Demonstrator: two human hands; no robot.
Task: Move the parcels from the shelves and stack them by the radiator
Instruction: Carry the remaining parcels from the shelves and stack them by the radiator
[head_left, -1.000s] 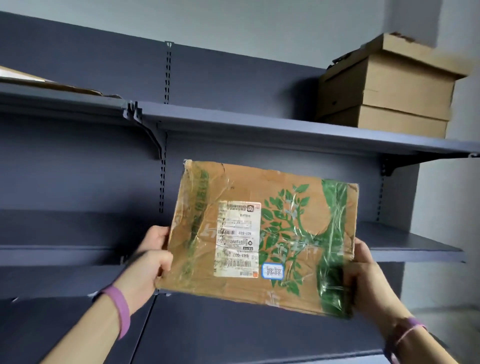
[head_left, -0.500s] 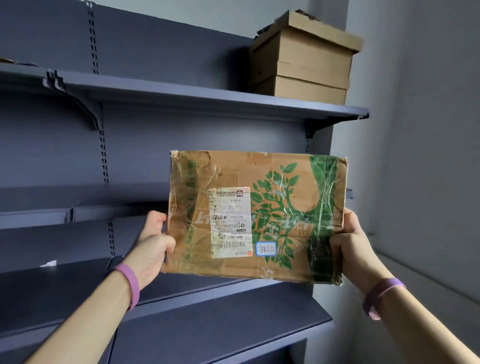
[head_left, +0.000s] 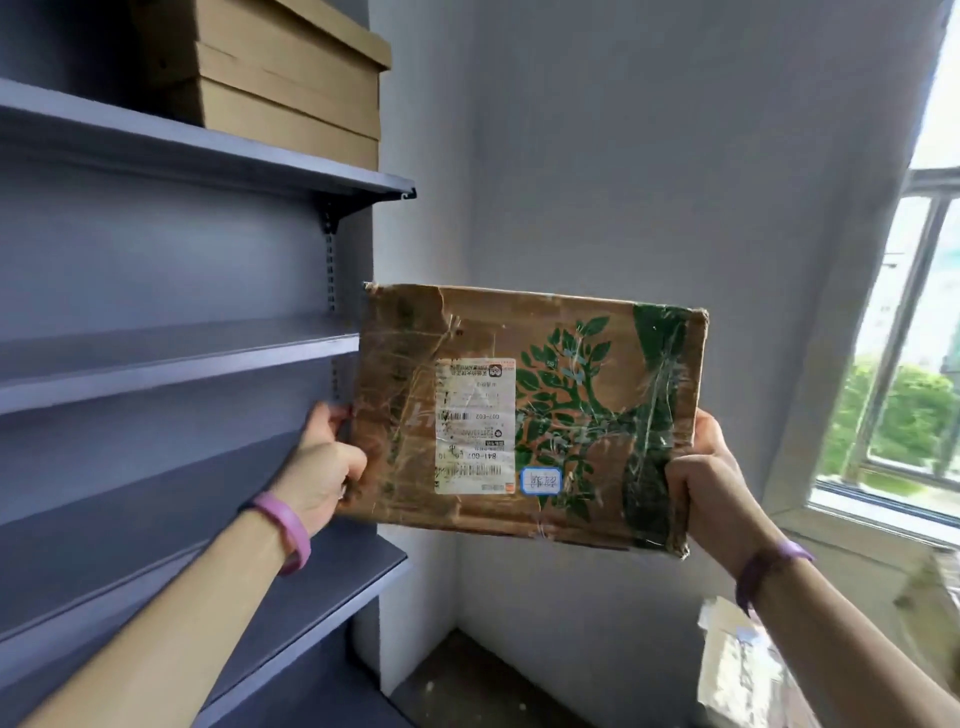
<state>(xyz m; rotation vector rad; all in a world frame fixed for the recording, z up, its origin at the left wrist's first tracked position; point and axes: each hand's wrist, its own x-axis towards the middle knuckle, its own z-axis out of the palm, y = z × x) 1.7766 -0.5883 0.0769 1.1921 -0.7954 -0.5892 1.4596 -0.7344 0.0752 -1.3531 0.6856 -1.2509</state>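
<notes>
Parcel (head_left: 530, 415) swung R, past shelves (head_left: 176, 353); L hand (head_left: 327, 467) & R hand (head_left: 711, 483) fingers (head_left: 326, 418) clamp its sides.

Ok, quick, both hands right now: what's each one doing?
Left hand: grips the left edge of the parcel.
Right hand: grips the parcel's right edge.

The single head-worn camera faces the corner wall (head_left: 597, 156), with shelves (head_left: 171, 358) filling the frame's left, a window (head_left: 904, 364) at the right edge, and the parcel (head_left: 530, 415) very close at centre.
</notes>
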